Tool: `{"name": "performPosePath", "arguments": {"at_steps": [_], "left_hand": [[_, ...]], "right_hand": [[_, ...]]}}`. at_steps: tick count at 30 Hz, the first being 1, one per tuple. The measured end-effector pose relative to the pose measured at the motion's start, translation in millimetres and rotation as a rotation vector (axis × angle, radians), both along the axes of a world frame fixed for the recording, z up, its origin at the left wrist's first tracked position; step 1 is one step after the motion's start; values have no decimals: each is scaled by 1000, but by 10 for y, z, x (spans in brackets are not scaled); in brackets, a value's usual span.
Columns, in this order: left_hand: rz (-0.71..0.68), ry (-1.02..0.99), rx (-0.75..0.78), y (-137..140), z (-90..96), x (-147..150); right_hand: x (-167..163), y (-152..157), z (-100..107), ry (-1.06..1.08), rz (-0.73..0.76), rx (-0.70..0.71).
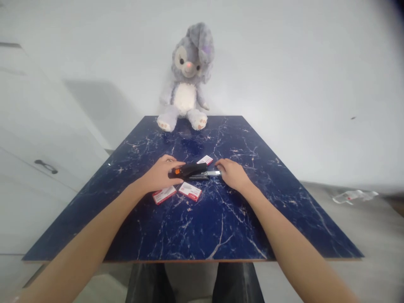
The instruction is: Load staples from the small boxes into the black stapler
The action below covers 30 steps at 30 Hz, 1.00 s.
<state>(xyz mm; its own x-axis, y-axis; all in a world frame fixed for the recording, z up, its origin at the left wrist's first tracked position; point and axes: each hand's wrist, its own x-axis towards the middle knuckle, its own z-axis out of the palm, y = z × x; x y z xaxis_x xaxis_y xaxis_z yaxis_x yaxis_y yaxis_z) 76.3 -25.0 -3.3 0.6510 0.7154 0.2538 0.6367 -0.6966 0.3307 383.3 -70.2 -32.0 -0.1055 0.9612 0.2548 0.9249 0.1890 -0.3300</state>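
Observation:
A black stapler (191, 170) with an orange patch lies across the middle of the blue table. My left hand (159, 174) is closed around its left end, thumb on the near side and fingers on the far side. From the stapler's right end a silvery metal staple tray (213, 173) sticks out. My right hand (233, 173) pinches the outer tip of that tray, its fingertips partly hidden. Two red-and-white staple boxes (190, 191) (164, 195) lie just on the near side of the stapler. Another similar box (205, 160) shows behind it, partly covered.
A grey plush rabbit (185, 96) sits at the table's far edge against the white wall. The marbled blue tabletop (202, 235) narrows away from me. White cabinet fronts with a dark handle (46, 166) stand left. Clear plastic (355, 196) lies on the floor at right.

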Motion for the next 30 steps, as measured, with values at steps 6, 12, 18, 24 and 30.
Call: {"name": "performPosePath", "arguments": {"at_steps": [6, 12, 18, 24, 30], "left_hand": [[36, -19, -5, -30, -17, 18], [30, -21, 17, -49, -50, 33], [4, -33, 32, -78, -1, 64], [-85, 14, 20, -200, 65, 151], [-12, 39, 32, -219, -58, 188]], "right_hand": [[-5, 12, -45, 44, 1, 60], [-26, 7, -58, 83, -12, 54], [-4, 121, -39, 493, -186, 118], [-199, 166, 87, 1279, -63, -57], [-440, -39, 157, 1200, 228, -166]]}}
